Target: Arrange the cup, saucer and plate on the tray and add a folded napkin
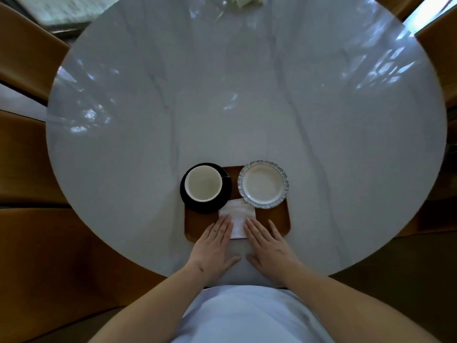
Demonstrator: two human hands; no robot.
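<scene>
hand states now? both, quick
Left hand: open, flat, fingertips on the napkin.
Right hand: open, flat, fingertips at napkin edge, holding nothing.

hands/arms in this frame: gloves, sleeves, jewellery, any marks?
Both bare: no gloves, no sleeves reaching the forearms, no rings, watch or bracelets visible. The left hand has a small dark mark near the wrist; the right hand shows none. Nails look short and unpainted. A pale lavender top covers the torso below.

Open table [247, 95] beyond tray [282, 224]
</scene>
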